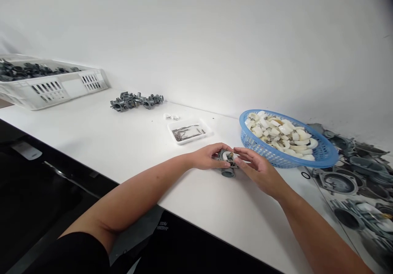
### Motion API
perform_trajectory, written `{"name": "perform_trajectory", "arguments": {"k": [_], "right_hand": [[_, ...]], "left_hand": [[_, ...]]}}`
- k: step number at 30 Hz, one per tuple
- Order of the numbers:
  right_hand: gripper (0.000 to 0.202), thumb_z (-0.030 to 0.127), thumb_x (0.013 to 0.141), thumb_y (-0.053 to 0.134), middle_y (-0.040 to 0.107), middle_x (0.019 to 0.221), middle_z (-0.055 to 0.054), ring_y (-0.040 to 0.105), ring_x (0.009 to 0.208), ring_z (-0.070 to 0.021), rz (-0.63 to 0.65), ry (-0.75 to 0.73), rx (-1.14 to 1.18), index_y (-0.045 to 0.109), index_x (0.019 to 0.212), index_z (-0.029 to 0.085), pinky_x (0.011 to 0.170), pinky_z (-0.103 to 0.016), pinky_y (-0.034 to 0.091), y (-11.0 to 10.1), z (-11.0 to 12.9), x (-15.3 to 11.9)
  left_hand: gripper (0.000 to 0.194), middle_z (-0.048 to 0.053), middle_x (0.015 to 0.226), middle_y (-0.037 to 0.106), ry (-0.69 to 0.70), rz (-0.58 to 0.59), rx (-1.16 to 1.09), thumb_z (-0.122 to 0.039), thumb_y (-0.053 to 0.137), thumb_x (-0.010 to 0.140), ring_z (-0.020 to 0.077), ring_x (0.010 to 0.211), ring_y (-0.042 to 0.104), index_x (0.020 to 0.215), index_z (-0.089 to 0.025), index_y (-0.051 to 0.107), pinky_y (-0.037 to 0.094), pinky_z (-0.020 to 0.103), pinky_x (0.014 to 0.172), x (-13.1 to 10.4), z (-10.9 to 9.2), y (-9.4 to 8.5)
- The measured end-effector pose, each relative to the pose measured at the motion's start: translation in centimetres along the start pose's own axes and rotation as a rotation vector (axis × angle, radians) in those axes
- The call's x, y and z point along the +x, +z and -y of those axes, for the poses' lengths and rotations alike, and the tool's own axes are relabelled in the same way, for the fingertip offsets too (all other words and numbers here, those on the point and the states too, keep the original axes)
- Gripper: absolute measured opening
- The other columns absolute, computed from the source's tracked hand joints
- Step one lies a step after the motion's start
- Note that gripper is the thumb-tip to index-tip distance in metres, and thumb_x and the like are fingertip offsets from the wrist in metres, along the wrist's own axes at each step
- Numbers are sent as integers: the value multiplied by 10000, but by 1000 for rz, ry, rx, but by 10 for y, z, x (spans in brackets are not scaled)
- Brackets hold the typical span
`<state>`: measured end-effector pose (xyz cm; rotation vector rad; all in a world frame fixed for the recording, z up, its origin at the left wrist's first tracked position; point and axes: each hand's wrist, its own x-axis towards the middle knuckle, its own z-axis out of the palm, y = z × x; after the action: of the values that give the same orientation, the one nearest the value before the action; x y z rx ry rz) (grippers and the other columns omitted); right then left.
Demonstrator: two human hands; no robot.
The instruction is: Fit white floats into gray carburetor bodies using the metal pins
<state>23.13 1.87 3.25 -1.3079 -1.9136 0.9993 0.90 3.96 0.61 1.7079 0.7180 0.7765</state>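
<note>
A grey metal carburetor body [228, 173] rests on the white table, its round bore facing me. In its upturned top sits a white plastic float [226, 155] with a small brass-coloured part beside it. My left hand [211, 156] grips the body from the left, thumb in front and fingers behind. From the right, my right hand [259, 170] closes round the body, its thumb by the float's right edge and its fingers at the far side. Anything small between the right fingertips is hidden.
Behind my hands lies a white tray [209, 134] of thin metal pins, with two small white floats [171, 117] beyond. A blue basket [327, 158] of floats stands right, near piled carburetor parts [339, 182]. Further left are carburetor bodies [136, 100] and a white crate [72, 89].
</note>
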Motion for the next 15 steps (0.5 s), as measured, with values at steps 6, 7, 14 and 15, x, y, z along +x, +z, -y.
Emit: {"name": "perform_trajectory", "arguments": {"k": [6,7,14,15], "right_hand": [[473,633,867,579,686,1230,-96,664,1104,-308,-299,1,-160,668,1177,287,792,-409,597,8,23,-9],[454,614,864,594,679,1231,-94,666,1072,-305,-317,-63,-220,667,1178,294,756,-397,593,10,32,-12],[230,283,918,545,717,1057,-49,648,1005,-265,-169,-474,-488,685,1100,282,835,-414,535,51,111,52],[268,217,918,524,716,1073,-50,634,1047,-265,-154,-484,-533,675,1131,275,894,-434,514,63,118,72]], "left_hand": [[641,63,1016,646,-87,-46,85,-524,835,686,174,827,598,1186,-210,584,498,353,743,2,-4,2],[632,61,1021,648,-90,-56,104,-521,841,677,188,845,608,1172,-218,589,506,369,757,4,-4,2],[444,94,1282,616,224,24,27,-352,730,817,287,1278,545,1219,-219,599,474,422,1060,4,-2,6],[480,94,1305,612,230,21,2,-361,732,814,291,1315,521,1250,-221,589,445,432,1104,3,0,7]]}}
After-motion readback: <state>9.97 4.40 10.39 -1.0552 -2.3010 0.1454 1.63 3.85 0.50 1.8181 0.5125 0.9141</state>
